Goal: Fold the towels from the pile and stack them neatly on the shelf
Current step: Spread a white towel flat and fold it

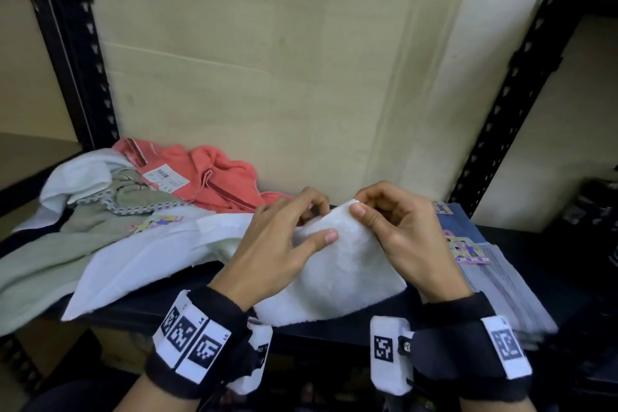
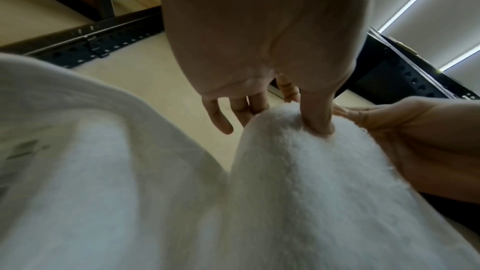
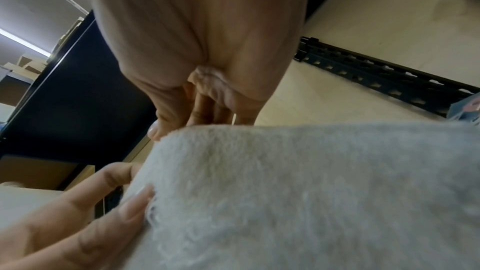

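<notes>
A fluffy white towel (image 1: 344, 274) is held up over the front of the black shelf (image 1: 334, 333), its lower edge hanging past the shelf lip. My left hand (image 1: 326, 224) pinches it near the top, thumb on the near face and fingers behind. At the same top corner, my right hand (image 1: 360, 205) pinches it too, with the thumb on the near face. The left wrist view shows my left hand (image 2: 285, 118) with its thumb pressed into the towel (image 2: 311, 192). The right wrist view shows my right hand (image 3: 182, 124) at the edge of the towel (image 3: 311, 192).
The loose pile lies at the left: a coral towel (image 1: 217, 174), a pale green towel (image 1: 43, 261), a thin white cloth (image 1: 140, 257) and another white towel (image 1: 83, 174). Folded grey (image 1: 501, 291) and blue (image 1: 463, 221) towels are stacked at the right. Black uprights (image 1: 77, 60) flank the shelf.
</notes>
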